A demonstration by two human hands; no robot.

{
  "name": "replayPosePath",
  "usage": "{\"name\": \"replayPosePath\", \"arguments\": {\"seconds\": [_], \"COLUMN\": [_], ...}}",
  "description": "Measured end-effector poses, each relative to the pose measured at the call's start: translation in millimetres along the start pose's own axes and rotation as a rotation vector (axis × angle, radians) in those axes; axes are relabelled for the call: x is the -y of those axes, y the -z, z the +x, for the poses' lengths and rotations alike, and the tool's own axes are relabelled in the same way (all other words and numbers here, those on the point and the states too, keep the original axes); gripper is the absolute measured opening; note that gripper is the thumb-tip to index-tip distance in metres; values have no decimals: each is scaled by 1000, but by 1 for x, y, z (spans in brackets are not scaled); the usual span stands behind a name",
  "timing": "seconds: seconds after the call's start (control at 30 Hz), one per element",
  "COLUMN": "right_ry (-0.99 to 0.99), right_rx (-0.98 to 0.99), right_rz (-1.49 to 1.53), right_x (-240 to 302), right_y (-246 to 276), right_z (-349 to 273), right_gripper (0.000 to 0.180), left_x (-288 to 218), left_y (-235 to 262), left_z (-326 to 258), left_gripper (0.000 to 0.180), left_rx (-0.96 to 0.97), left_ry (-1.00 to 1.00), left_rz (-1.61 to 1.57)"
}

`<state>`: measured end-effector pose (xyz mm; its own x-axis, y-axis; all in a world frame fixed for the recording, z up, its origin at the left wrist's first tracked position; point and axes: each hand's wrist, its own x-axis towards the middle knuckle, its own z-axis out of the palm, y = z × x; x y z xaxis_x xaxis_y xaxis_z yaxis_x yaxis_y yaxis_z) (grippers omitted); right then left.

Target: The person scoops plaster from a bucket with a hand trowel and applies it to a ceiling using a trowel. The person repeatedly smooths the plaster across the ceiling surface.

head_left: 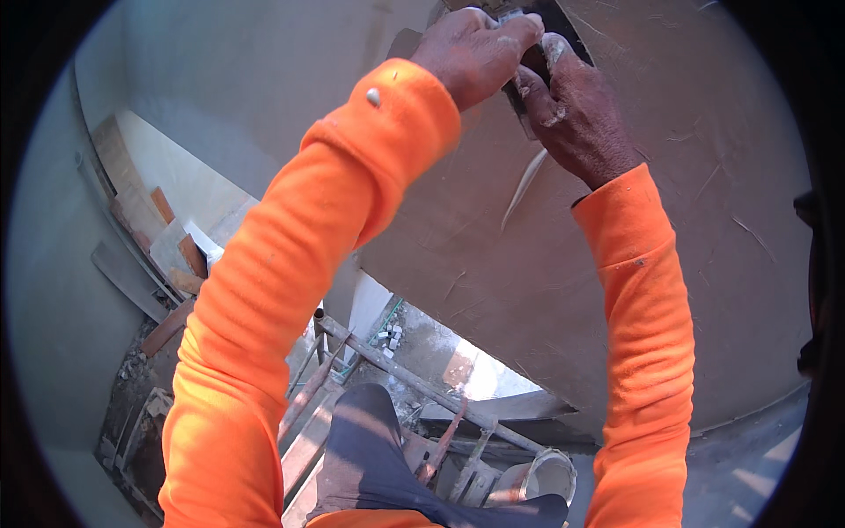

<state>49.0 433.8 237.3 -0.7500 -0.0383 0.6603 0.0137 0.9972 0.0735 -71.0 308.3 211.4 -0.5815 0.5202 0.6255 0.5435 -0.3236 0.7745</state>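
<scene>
Both my arms reach up to a wall [563, 264] coated in smooth grey-brown wet plaster. A plastering trowel [570, 33] with a dark flat blade lies against it near the top of the view. My left hand [480, 53] is closed on the trowel from the left, its thumb and fingers smeared with plaster. From the right, my right hand [576, 114] also grips the trowel, fingers bent round its lower side. The two hands nearly touch and hide most of the handle. Below them, a pale curved streak [525, 187] marks the plaster.
I am up on scaffolding with a metal pipe rail [396, 368] and wooden planks [308, 449]. A whitish bucket [550, 477] stands by my leg. Far below is a ground with rubble [387, 339]. Boards [132, 189] and bricks lean at the left wall.
</scene>
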Motion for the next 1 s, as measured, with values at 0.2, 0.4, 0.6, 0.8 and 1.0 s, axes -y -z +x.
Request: {"name": "replayPosePath", "arguments": {"seconds": [0.2,0.4,0.6,0.8,1.0], "right_ry": [-196,-120,155,14,-44], "right_rx": [169,-14,-304,129,667], "right_rz": [-128,-233,-102,77,-60], "right_x": [1,-13,0,10,26], "right_y": [-54,-1,22,-47,-184], "right_z": [-4,51,14,-123,-228], "right_gripper": [36,36,22,24,27], "left_x": [120,255,336,321,313], "left_y": [-46,-48,70,118,91], "left_z": [-207,-431,-634,-727,-777], "left_gripper": [24,22,26,32,32], "left_rx": [-184,-234,-242,26,35], "left_ry": [282,756,1196,1548,1553], "left_rz": [-219,-139,629,849,614]}}
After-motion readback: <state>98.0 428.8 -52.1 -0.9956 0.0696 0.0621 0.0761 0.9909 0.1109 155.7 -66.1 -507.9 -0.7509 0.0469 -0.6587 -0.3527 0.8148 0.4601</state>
